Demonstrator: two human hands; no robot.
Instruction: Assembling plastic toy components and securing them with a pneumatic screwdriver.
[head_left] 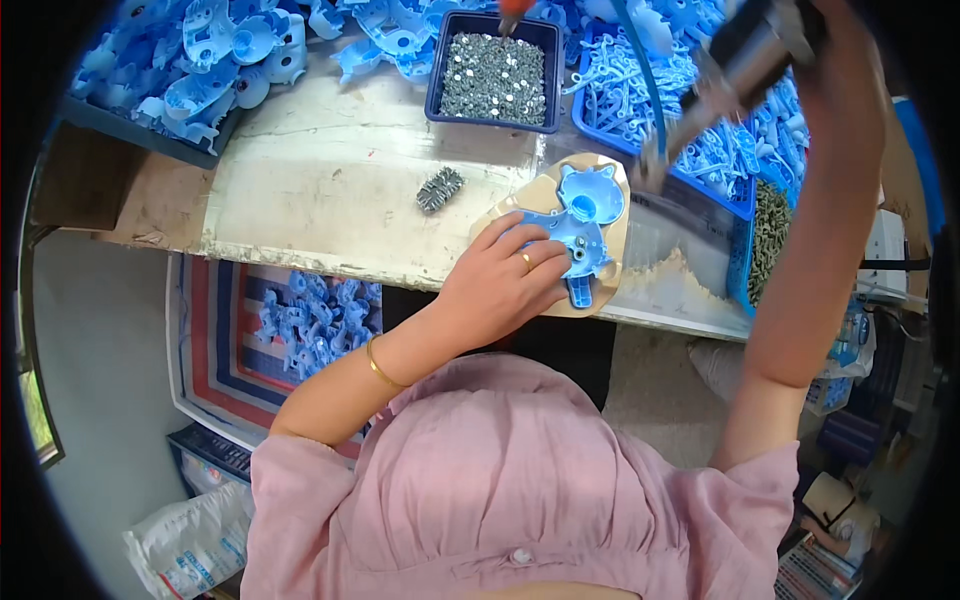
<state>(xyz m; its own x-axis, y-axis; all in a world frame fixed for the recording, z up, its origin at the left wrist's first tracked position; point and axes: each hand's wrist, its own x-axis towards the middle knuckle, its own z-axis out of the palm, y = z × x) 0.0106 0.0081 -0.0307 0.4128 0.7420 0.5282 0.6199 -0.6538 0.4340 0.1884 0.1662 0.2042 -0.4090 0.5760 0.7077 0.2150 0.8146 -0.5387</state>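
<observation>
A blue plastic shell part (pixel 592 195), with a round cup at its far end, lies in a tan shaped holder (pixel 618 215) at the table's near edge. My left hand (pixel 513 265) is bent over the shell's near left side, fingers holding it down and hiding part of it. Small metal pieces (pixel 580 250) show inside the shell by the fingertips. At the upper right, my raised right hand (pixel 835 60) grips a dark and silver power driver (pixel 735 75), blurred by motion. Its tip hangs right of the holder, apart from the shell.
A dark blue tray (pixel 437 95) holds small silver metal parts; a small heap of metal pieces (pixel 439 190) lies nearer. Blue baskets (pixel 640 150) of blue levers and brassy screws (pixel 768 235) stand right. Blue shells (pixel 215 60) crowd the far left. A blue hose (pixel 645 60) hangs down.
</observation>
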